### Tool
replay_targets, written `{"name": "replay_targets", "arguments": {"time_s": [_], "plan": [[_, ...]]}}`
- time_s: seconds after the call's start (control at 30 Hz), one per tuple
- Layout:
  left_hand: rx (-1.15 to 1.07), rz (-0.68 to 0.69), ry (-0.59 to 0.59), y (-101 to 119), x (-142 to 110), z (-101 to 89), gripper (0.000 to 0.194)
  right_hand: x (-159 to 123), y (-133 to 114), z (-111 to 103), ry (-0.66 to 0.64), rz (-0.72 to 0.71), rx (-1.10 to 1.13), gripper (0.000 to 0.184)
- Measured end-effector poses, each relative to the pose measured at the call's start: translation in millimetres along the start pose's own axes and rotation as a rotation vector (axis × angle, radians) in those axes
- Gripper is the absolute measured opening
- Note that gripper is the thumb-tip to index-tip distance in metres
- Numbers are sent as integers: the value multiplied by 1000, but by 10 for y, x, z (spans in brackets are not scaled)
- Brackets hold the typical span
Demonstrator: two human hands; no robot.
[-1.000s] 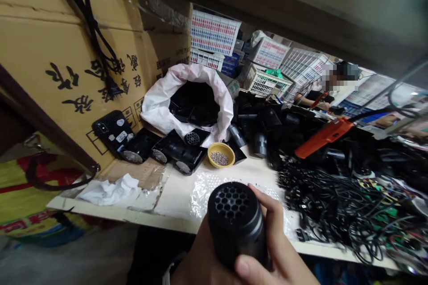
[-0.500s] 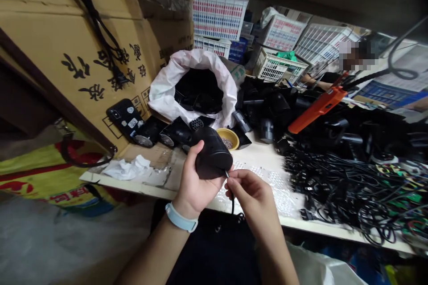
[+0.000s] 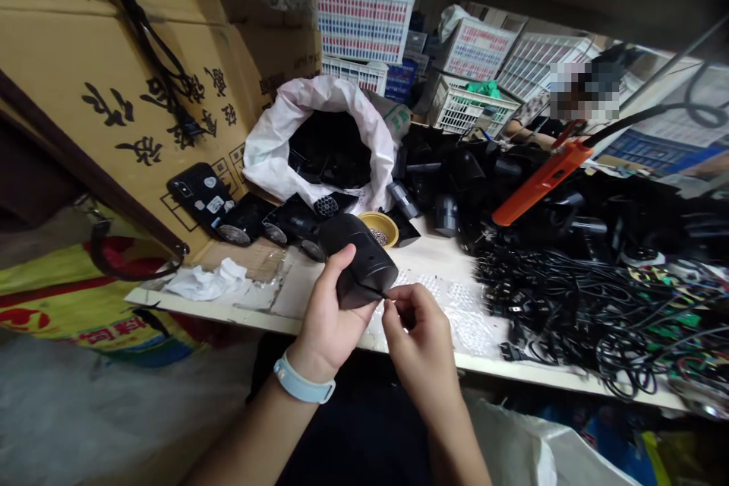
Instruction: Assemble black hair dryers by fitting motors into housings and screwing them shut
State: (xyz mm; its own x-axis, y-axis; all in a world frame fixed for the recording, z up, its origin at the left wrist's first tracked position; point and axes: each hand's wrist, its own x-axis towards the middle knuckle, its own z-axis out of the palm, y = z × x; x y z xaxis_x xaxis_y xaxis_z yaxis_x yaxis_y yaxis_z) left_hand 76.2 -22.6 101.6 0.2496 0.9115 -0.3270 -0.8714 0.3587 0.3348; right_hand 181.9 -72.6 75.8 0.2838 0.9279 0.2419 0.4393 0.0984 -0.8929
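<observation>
My left hand (image 3: 330,315), with a light blue band at its wrist, is wrapped round a black plastic housing (image 3: 364,262), rounded and tilted toward my right. At the housing's lower right rim, my right hand (image 3: 418,326) pinches a thin black cable (image 3: 385,295). Its fingers hide most of the cable, so I cannot tell how far its end goes into the housing. Just beyond the housing stands a yellow bowl (image 3: 388,226) of small metal pieces. More black housings (image 3: 296,219) lie behind, to the left.
An open white sack (image 3: 262,144) of dark parts stands behind. An orange tool (image 3: 541,182) hangs on a cord at the right, above heaped black cables (image 3: 563,311). A phone (image 3: 199,194) leans against the cardboard (image 3: 51,45) at left. Another person's arm (image 3: 532,137) shows at back right.
The housing has turned slightly in my left hand, showing more of its side. My right fingers have come closer to its rim. The cable length hanging below no longer shows.
</observation>
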Motion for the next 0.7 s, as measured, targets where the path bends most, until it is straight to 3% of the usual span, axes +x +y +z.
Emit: {"name": "replay_targets", "arguments": {"time_s": [0.2,0.33,0.5,0.7], "plan": [[40,60,4,-37,-27,33,16,-27,-84,25,33,-112,-84,12],[47,109,-5,-51,-25,1,14,-43,-105,30,-14,-147,-118,10],[57,94,5,-74,-39,-63,23,-109,-68,47,-3,-93,-121,12],[56,62,-86,-49,-84,-23,35,-183,-126,73,68,-108,-131,12]]}}
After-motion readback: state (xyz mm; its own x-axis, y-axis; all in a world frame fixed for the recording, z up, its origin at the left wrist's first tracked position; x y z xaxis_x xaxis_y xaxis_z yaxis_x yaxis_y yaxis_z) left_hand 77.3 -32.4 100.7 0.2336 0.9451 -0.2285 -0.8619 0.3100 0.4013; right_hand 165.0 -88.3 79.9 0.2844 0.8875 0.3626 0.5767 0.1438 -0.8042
